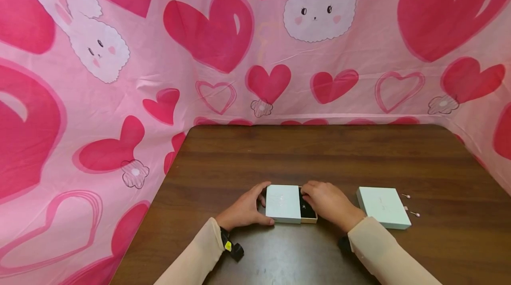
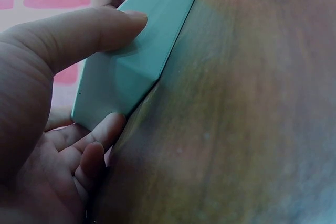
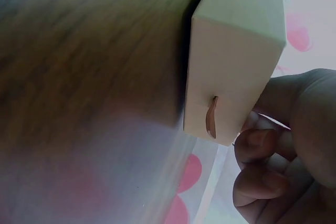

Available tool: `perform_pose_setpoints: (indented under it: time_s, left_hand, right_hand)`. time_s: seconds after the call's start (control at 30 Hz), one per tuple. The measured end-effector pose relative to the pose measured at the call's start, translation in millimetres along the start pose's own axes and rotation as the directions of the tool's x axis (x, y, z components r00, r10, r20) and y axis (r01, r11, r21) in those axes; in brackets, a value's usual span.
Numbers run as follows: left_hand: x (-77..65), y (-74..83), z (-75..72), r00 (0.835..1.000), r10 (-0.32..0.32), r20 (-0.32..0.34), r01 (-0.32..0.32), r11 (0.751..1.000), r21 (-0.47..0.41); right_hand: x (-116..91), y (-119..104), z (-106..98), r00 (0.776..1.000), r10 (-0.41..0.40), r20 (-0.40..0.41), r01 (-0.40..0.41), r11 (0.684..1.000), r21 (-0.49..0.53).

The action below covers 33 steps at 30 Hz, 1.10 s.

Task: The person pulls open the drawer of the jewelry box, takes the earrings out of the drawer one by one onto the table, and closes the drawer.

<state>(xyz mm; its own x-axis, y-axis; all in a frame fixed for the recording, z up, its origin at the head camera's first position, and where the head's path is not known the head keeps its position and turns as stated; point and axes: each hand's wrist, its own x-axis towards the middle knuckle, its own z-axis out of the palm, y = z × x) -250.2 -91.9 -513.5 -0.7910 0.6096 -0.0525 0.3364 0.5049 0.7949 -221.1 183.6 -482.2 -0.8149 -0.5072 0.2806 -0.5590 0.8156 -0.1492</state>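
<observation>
My left hand (image 1: 247, 207) grips the pale mint sleeve of a small jewelry box (image 1: 282, 203), thumb on the near side and fingers round the far side. From the sleeve's right end a cream drawer (image 3: 236, 72) is partly slid out, with a ribbon tab (image 3: 211, 120) on its end face. Inside it lies a black insert (image 1: 305, 214) bearing a tiny silver star-shaped piece (image 1: 304, 207). My right hand (image 1: 330, 203) is over the drawer's right end, fingers bent and fingertips at the insert. I cannot tell whether those fingertips pinch anything.
A second mint box (image 1: 383, 207), closed, lies on the brown table (image 1: 319, 152) beside my right wrist. Past its right side are two small pins with pale round ends, one farther pin (image 1: 406, 196) and one nearer pin (image 1: 416, 214). Pink heart-patterned cloth (image 1: 223, 98) hangs behind the table.
</observation>
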Motion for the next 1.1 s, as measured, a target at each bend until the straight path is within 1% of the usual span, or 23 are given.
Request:
perform_pose_setpoints:
  time_s: [0.23, 0.43, 0.77, 1.0, 1.07, 1.1]
  left_hand:
    - [-0.7, 1.0, -1.1, 1.0, -0.003, 0.003, 0.003, 1.0, -0.001]
    - [0.1, -0.8, -0.8, 1.0, 0.004, 0.002, -0.004, 1.0, -0.001]
    - [0.3, -0.3, -0.9, 1.0, 0.008, -0.001, -0.008, 1.0, 0.002]
    - [0.7, -0.2, -0.9, 1.0, 0.003, 0.0, -0.003, 1.0, 0.008]
    - [0.9, -0.6, -0.7, 1.0, 0.005, -0.001, -0.005, 1.0, 0.011]
    - [1.0, -0.6, -0.6, 1.0, 0.006, -0.001, -0.006, 1.0, 0.01]
  right_hand:
    - [1, 1, -3, 1.0, -0.012, 0.019, 0.012, 1.0, 0.003]
    - [1, 1, -6, 0.999, 0.009, 0.044, -0.01, 1.0, 0.024]
    - [0, 6, -8, 1.0, -0.013, 0.024, 0.011, 0.996, 0.083]
    - [0, 9, -10, 0.998, 0.011, 0.056, -0.019, 0.988, 0.153]
    - [0, 11, -11, 0.997, 0.031, 0.076, -0.046, 0.979, 0.201]
    - [0, 12, -11, 0.995, 0.044, 0.091, -0.065, 0.969, 0.238]
